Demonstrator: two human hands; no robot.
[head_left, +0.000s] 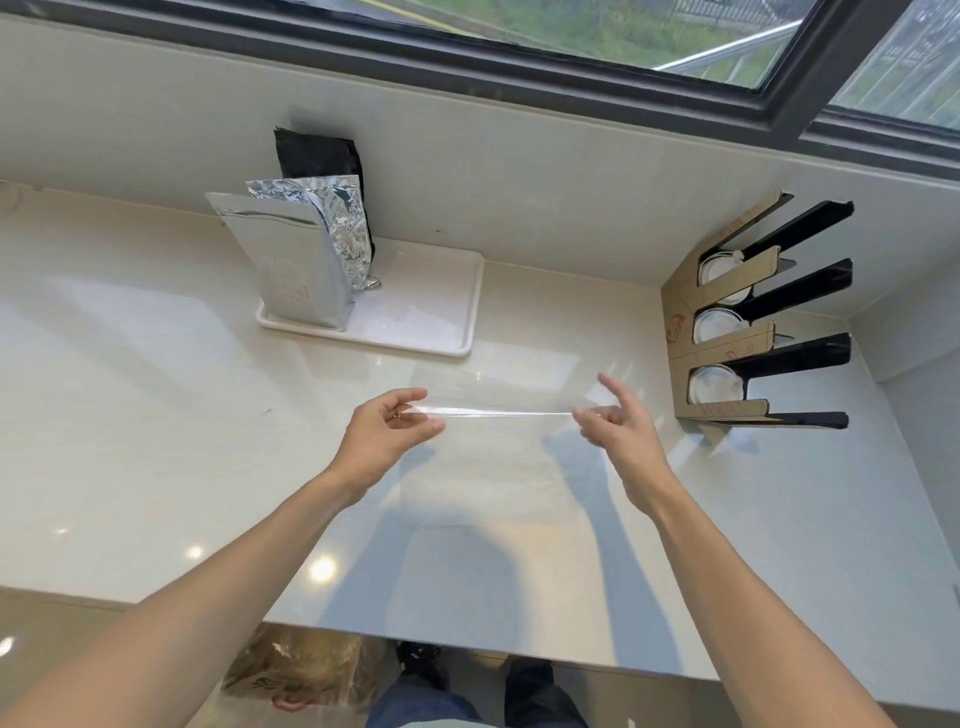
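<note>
Clear film (498, 413), glinting white along one edge. Glossy cream counter (156, 415). White tray (467, 312). Matt silver pouch (291, 260); crinkled silver foil bag (337, 223); black bag (322, 156). Brown cardboard rack (680, 306) with black arms and faint red print; white lids (716, 389). Dark grey window frame (467, 67). Blue jeans (415, 712).

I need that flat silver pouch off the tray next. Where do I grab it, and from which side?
Pinch the flat silver pouch by its sealed top strip, from above and the left. It stands upright at the front left corner of the white tray, and the crumpled foil bag crowds its right rear. The left hand and right hand pinch the clear film.
</note>
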